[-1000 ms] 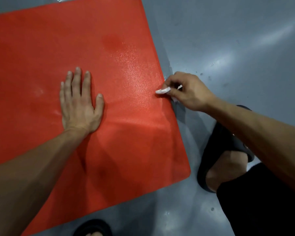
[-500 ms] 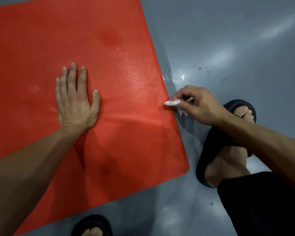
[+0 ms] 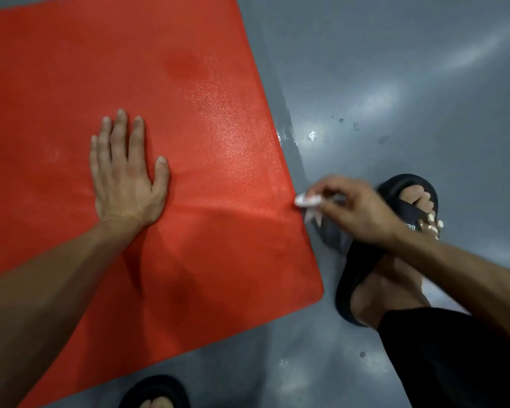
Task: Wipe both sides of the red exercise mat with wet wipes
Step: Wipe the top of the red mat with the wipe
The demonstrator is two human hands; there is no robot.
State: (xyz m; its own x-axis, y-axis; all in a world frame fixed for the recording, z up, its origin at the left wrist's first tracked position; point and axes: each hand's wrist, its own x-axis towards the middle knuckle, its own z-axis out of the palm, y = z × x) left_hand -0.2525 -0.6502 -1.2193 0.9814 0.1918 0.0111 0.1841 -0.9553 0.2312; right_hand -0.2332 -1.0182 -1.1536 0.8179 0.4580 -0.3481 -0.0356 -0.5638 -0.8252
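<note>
The left hand (image 3: 127, 175) lies flat on the red exercise mat (image 3: 189, 113), palm down, fingers straight and close together, thumb spread to the side; it holds nothing and presses on the middle of the mat. The right hand (image 3: 357, 210) is at the mat's right edge, its fingers curled and pinching a small crumpled white wet wipe (image 3: 306, 201), which touches that edge. A loose end of the wipe hangs below the fingers, over the floor (image 3: 395, 83).

The mat lies spread flat on the grey, glossy floor, its near right corner pointing toward the person's right foot. Its surface is finely textured, shines with a wet-looking sheen along the right side, and shows a darker round patch near the far right part. Faint creases run across it between the two hands.

A black slide sandal (image 3: 407, 187) on the right foot stands on the floor just beside the mat's right edge, partly under the right wrist. Another black sandal (image 3: 156, 387) shows at the bottom edge of the view, beside the mat's near edge.
</note>
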